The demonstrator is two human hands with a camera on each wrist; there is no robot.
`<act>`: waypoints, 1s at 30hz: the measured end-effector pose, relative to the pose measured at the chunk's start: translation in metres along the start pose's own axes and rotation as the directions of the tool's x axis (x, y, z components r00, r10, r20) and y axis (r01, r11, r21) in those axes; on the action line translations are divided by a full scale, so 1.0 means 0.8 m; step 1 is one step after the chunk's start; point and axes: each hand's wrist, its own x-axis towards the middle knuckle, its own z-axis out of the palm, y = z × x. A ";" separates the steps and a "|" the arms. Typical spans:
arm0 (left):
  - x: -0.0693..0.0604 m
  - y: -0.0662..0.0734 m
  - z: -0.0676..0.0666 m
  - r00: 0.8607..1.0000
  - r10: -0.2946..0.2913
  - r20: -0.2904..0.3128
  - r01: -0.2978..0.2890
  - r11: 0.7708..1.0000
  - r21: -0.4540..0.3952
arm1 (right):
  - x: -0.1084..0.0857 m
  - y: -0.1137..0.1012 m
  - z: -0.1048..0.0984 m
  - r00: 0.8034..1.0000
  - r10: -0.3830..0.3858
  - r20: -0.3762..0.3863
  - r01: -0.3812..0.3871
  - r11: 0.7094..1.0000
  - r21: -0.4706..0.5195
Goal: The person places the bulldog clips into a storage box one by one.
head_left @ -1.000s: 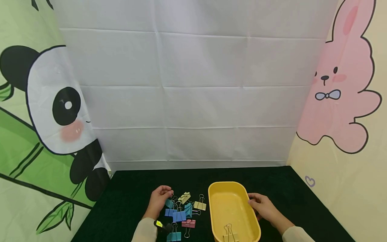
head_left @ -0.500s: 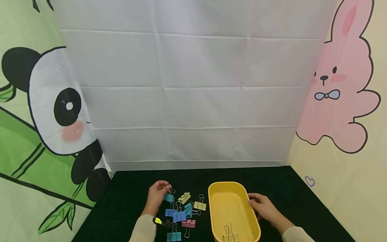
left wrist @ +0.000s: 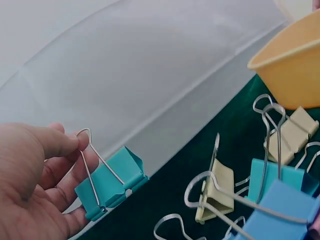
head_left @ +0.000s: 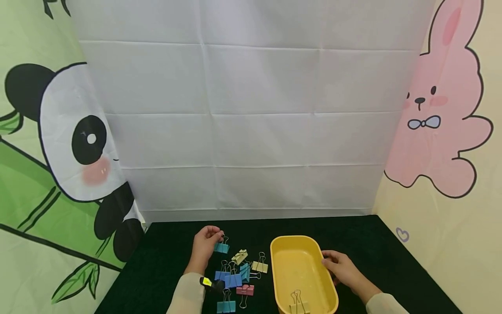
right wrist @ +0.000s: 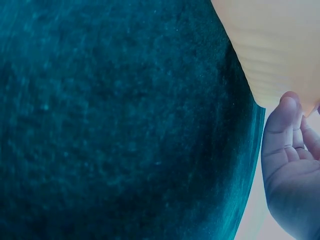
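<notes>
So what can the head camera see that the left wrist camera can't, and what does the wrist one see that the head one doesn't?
Only the head view shows the panda picture, the pink rabbit picture and the yellow clip sitting inside the yellow tray.

Only the left wrist view shows the palm side of the left hand.

Both show that hand pinching a teal clip by its wire handle, other clips on the dark green table, part of the tray and the white backdrop.
</notes>
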 end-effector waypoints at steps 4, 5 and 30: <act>0.000 0.010 0.005 1.000 0.021 0.016 -0.020 1.000 -0.023 | 0.000 0.001 0.000 1.000 0.004 -0.009 -0.004 1.000 0.001; -0.001 0.012 0.008 1.000 0.021 0.018 -0.020 0.999 -0.032 | 0.000 0.001 0.000 1.000 0.002 -0.009 -0.002 1.000 0.003; -0.052 0.091 0.092 0.983 0.134 0.126 -0.116 0.983 -0.144 | 0.005 0.005 -0.001 1.000 0.011 -0.005 -0.011 1.000 0.008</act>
